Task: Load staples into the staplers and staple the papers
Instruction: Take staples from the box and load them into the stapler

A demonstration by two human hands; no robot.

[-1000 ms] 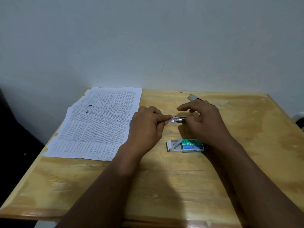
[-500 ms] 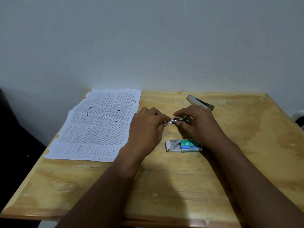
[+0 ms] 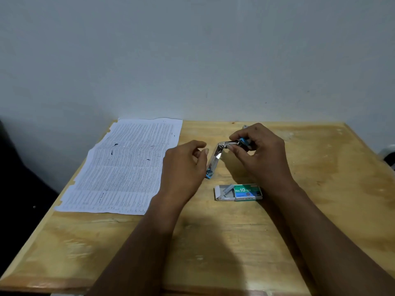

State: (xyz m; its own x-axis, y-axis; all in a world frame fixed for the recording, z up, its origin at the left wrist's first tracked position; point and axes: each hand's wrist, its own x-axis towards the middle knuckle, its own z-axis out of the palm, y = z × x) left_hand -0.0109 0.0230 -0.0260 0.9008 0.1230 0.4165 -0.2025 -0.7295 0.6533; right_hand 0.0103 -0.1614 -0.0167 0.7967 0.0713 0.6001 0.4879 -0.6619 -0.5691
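A small silver stapler with blue ends (image 3: pixel 214 159) is swung open above the middle of the wooden table (image 3: pixel 213 242). My right hand (image 3: pixel 259 154) pinches its upper, horizontal half. The other half hangs down to the left, its blue tip beside my left hand (image 3: pixel 183 167). That hand's fingers are loosely apart next to the hanging half, and I see no grip on it. An open green staple box (image 3: pixel 239 192) lies in front of my right hand, with a staple strip (image 3: pixel 229 188) showing in its tray. The printed papers (image 3: pixel 126 165) lie at the left.
Only the tip of a second stapler (image 3: pixel 245 126) peeks out behind my right hand near the wall. A white object (image 3: pixel 389 152) sits just past the table's right edge. The wall runs along the table's far edge.
The stapler was held shut between both hands; now it is swung open, one half hanging down. My left hand has come off it. My right hand now hides the second stapler.
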